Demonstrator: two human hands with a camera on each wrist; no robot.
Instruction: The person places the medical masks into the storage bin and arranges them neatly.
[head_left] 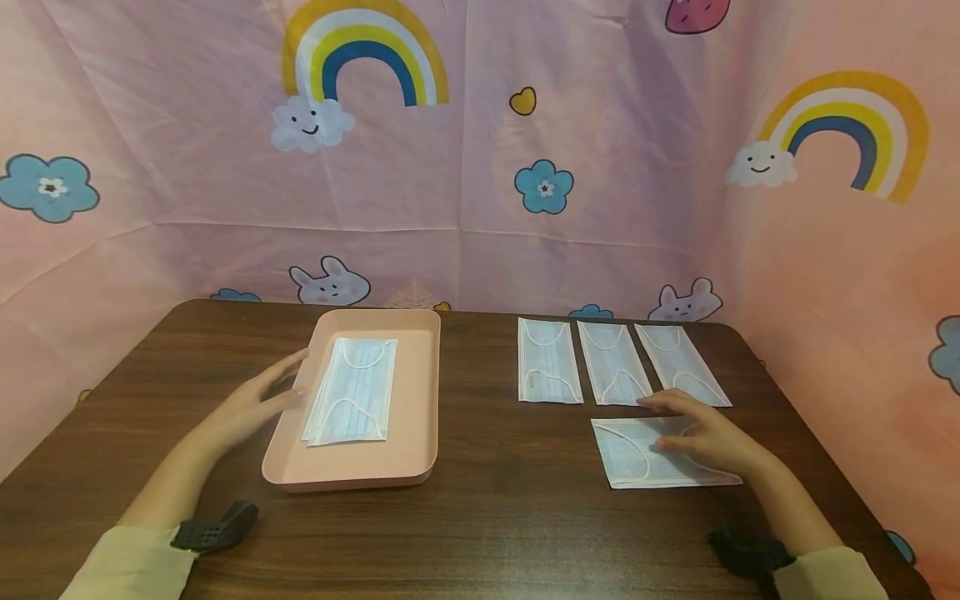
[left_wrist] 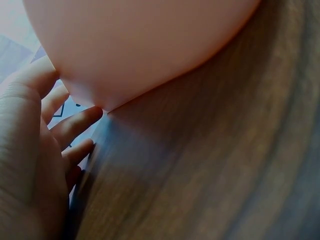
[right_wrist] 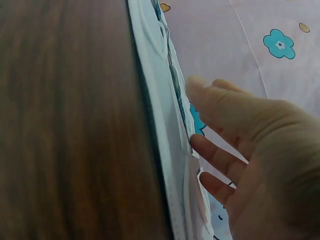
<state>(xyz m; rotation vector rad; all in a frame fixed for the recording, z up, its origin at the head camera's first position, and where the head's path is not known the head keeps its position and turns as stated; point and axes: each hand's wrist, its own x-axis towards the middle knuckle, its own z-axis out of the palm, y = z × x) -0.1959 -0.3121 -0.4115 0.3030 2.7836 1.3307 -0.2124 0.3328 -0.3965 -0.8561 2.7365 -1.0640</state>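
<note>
Peach-pink and smooth, a shallow rectangular tray with rounded corners [head_left: 412,400] is resting on the left part of a dark brown wood-grain table [head_left: 495,521]. Inside it, a small overlapping stack of pale blue pleated face masks with white ear loops [head_left: 352,392] is lying lengthwise. The person's left hand [head_left: 243,408] is touching the tray's left rim, its fingers extending loosely along the outside and its thumb reaching the edge; how firmly it is pressing is hard to tell from the dim left wrist view.

On the right, a pale blue rectangular mask with white ear loops [head_left: 626,458] is lying crosswise. The right hand [head_left: 712,433] is reaching over its right part, fingers spreading apart, relaxed and grasping nothing. Just beyond, three similar pale blue masks are lying in a row, a left one [head_left: 547,358], a middle one [head_left: 613,358] and a right one [head_left: 678,358], the right two slanting.

Behind the table, a pink cloth backdrop [head_left: 487,150] is hanging, showing rainbows, flowers and rabbits.
</note>
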